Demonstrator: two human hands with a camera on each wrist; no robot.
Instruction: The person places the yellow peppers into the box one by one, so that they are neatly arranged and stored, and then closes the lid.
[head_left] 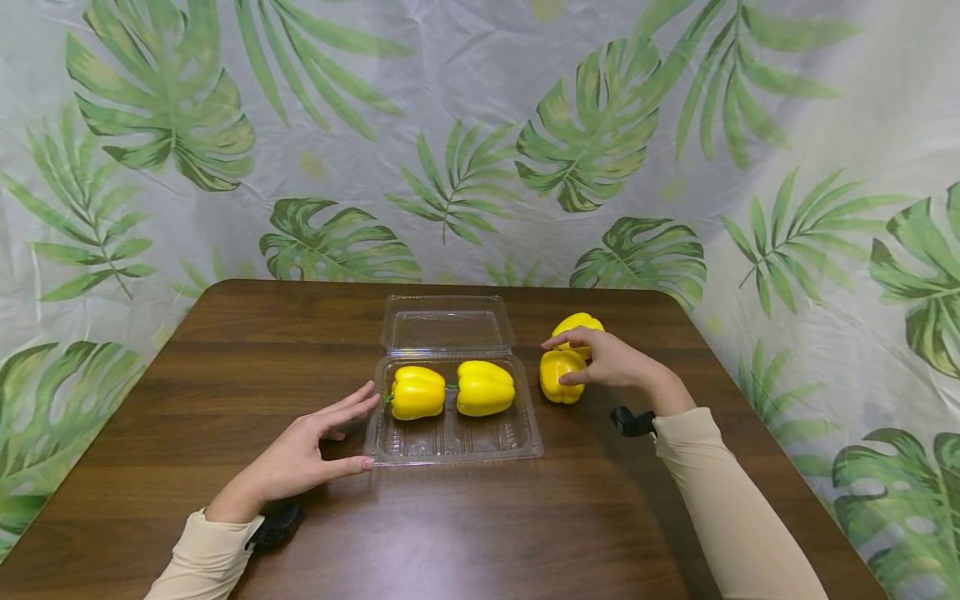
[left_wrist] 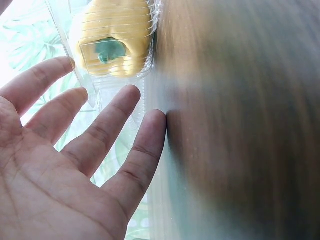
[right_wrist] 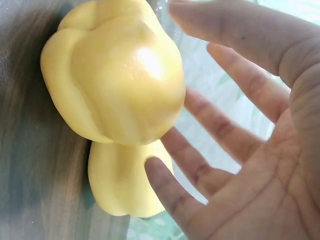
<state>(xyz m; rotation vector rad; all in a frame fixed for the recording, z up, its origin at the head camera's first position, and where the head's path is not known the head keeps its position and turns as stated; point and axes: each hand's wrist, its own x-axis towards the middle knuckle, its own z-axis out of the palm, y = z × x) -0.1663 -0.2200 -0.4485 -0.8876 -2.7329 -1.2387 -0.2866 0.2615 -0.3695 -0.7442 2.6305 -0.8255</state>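
Note:
A clear plastic clamshell container lies with its lid folded back. Two yellow bell peppers sit inside it side by side, a left one and a right one. My left hand is at the container's left side, fingers spread, thumb by the front corner. In the left wrist view, the left pepper's green stem shows through the plastic. My right hand reaches over a nearer yellow bell pepper, its fingers spread loosely around it. Another yellow bell pepper sits just behind, partly hidden.
Everything stands on a brown wooden table. A leaf-patterned cloth hangs behind it. A dark wrist camera sits under the right wrist and another under the left.

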